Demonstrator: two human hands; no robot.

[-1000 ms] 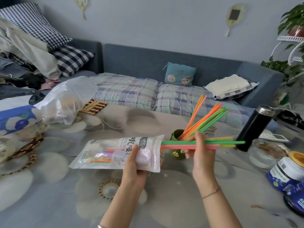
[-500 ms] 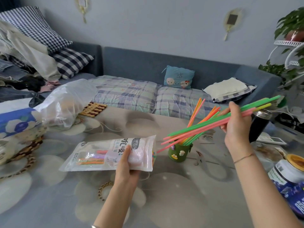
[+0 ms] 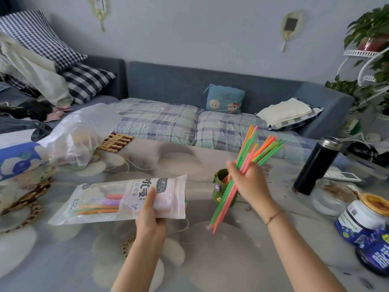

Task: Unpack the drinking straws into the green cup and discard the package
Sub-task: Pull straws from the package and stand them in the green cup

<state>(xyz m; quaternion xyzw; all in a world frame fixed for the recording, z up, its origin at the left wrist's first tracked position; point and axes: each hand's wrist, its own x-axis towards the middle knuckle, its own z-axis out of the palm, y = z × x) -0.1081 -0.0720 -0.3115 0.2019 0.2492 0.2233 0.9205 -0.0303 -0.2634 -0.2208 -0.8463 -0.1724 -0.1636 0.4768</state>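
The right hand (image 3: 247, 182) grips a steep bundle of straws (image 3: 226, 199) just in front of the green cup (image 3: 219, 186); the left hand (image 3: 150, 216) holds the package (image 3: 117, 199) flat, left of it.

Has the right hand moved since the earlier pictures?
Yes. The right hand came down and leftward from near the flask to just beside the green cup, holding straws.

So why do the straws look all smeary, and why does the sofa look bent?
Head view: the straws in the right hand are streaky at their lower ends, likely motion blur; the packet in the left hand looks sharper. The sofa back bows because the lens is wide-angle.
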